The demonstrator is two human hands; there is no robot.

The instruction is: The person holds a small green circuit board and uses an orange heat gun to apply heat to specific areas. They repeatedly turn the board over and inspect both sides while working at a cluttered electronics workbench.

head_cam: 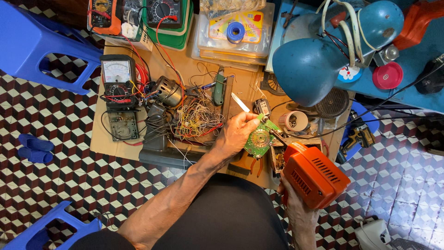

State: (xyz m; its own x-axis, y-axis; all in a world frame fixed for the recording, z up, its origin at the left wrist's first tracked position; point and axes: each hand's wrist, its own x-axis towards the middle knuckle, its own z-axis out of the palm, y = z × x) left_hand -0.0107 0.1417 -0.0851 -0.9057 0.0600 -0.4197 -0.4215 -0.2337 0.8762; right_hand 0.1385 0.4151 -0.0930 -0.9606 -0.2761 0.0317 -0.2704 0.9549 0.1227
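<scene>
My left hand [236, 134] grips a small green circuit board [260, 139] with a round copper pattern, held tilted above the low table's front edge. My right hand [296, 208] is closed around the handle of an orange soldering gun [313, 175]. The gun's metal tip [277, 136] touches the right edge of the board. Just above my left hand, a thin white strip [240, 103] sticks up at a slant. Red-handled pliers [255, 165] lie under the board.
A cardboard-covered table [99, 139] holds an analog multimeter [118, 78], a small motor [167, 91], a tangle of wires [196, 118] and a solder spool [235, 32]. A blue desk lamp [319, 60] hangs over the right side. Blue stools [37, 41] stand left on tiled floor.
</scene>
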